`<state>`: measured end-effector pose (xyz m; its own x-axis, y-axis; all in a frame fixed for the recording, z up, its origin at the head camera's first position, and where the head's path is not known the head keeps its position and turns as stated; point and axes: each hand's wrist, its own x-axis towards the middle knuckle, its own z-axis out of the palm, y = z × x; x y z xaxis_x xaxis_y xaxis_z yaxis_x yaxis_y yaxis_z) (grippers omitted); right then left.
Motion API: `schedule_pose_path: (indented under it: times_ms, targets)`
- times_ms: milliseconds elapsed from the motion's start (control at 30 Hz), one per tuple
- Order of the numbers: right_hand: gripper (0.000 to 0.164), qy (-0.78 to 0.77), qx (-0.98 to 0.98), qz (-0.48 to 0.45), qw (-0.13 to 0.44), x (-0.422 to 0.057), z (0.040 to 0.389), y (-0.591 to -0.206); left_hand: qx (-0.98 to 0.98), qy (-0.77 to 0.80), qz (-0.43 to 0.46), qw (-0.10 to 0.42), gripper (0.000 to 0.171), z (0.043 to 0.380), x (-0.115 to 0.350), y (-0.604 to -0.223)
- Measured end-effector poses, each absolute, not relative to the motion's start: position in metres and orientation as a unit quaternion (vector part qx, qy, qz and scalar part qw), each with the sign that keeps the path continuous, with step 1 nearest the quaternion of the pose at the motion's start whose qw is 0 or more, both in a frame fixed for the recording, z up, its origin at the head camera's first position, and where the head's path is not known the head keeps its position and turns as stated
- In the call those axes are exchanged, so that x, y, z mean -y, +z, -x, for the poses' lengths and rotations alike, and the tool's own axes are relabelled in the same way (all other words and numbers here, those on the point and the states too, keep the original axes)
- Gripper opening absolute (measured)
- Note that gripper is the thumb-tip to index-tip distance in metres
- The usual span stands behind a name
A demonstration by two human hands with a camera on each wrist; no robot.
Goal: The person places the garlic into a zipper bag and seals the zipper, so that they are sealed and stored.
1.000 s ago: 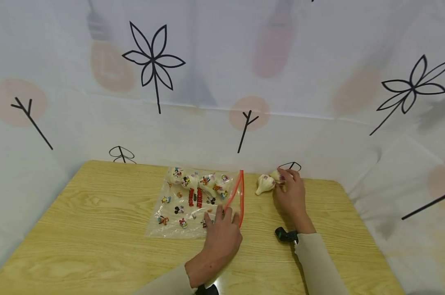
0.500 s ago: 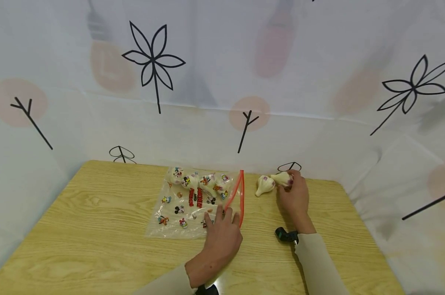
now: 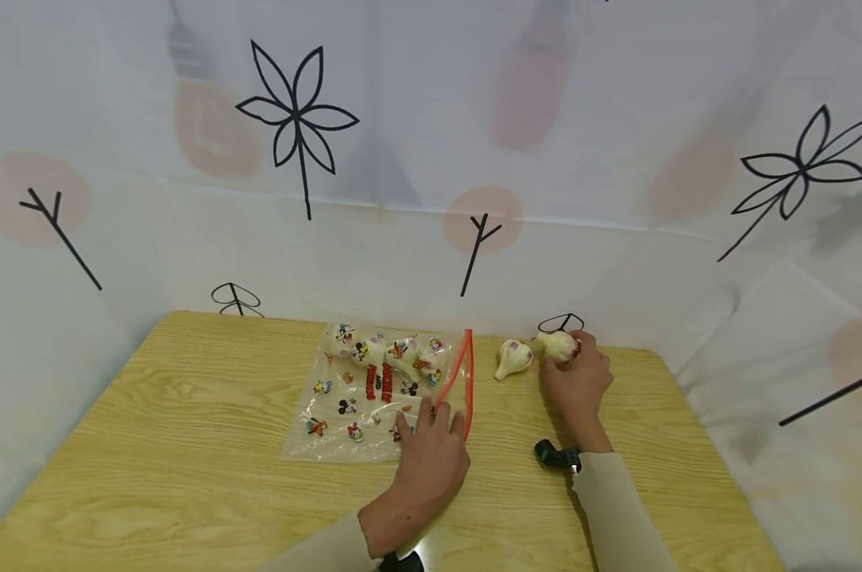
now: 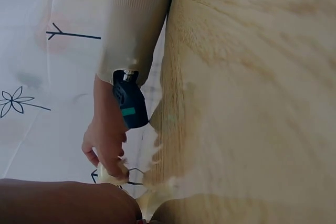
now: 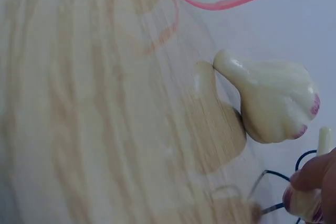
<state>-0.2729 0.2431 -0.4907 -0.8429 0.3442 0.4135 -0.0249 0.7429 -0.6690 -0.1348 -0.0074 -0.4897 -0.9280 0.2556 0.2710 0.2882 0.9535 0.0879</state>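
Note:
My left hand (image 3: 433,457) rests with fingers spread on the open end of a clear zip bag (image 3: 334,441) printed with cartoon characters. Several garlic bulbs (image 3: 402,361) lie inside the bag's far side. My right hand (image 3: 581,389) grips a garlic bulb (image 3: 561,347) at its root end, between thumb and fingers. To the left of it, apart from the hand, another garlic bulb (image 3: 514,358) lies on the table; the right wrist view shows this loose bulb (image 5: 278,100) large, with purple marks. In the left wrist view the right hand (image 4: 106,140) appears beyond the left hand.
The bag's red zip edge (image 3: 469,373) gapes toward the right. A wood-grain table (image 3: 187,477) carries everything, and a white printed cloth (image 3: 402,262) hangs right behind its far edge. A black wrist camera (image 3: 555,456) sits on the right wrist.
My right hand has drawn back and shifted right, turning the garlic bulb with it, so a gap now separates the two bulbs. The left hand and bag stay put.

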Motion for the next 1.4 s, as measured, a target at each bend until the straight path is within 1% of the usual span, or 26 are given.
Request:
schedule_pose_path:
  times_ms: [200, 367, 500, 600, 767, 867, 967, 1200, 1400]
  targets:
    - [0.056, 0.380, 0.879, 0.078, 0.277, -0.239, 0.271, -0.481, 0.980, -0.065, 0.142, 0.120, 0.042, 0.136, 0.008, -0.490]
    - [0.059, 0.405, 0.876, 0.067, 0.251, -0.231, 0.266, -0.471, 0.980, -0.060, 0.141, 0.129, 0.041, 0.137, 0.008, -0.491]
    - [0.059, 0.408, 0.883, 0.037, 0.230, -0.225, 0.261, -0.462, 0.980, -0.060, 0.142, 0.129, 0.040, 0.136, 0.007, -0.491]
    - [0.058, 0.409, 0.889, -0.026, 0.206, -0.221, 0.257, -0.454, 0.979, -0.058, 0.144, 0.131, 0.040, 0.136, 0.008, -0.490]
    - [0.060, 0.405, 0.885, -0.177, 0.148, -0.213, 0.254, -0.449, 0.980, -0.055, 0.144, 0.126, 0.042, 0.135, 0.008, -0.488]
    - [0.062, 0.403, 0.881, -0.217, 0.119, -0.208, 0.254, -0.450, 0.981, -0.059, 0.142, 0.119, 0.042, 0.134, 0.008, -0.487]
    - [0.062, 0.403, 0.879, -0.231, 0.106, -0.204, 0.253, -0.450, 0.981, -0.062, 0.141, 0.116, 0.043, 0.134, 0.008, -0.487]
    - [0.063, 0.402, 0.871, -0.263, 0.103, -0.201, 0.254, -0.452, 0.980, -0.055, 0.144, 0.130, 0.044, 0.134, 0.008, -0.489]
    - [0.063, 0.405, 0.871, -0.267, 0.075, -0.197, 0.254, -0.456, 0.981, -0.057, 0.142, 0.122, 0.044, 0.135, 0.008, -0.489]
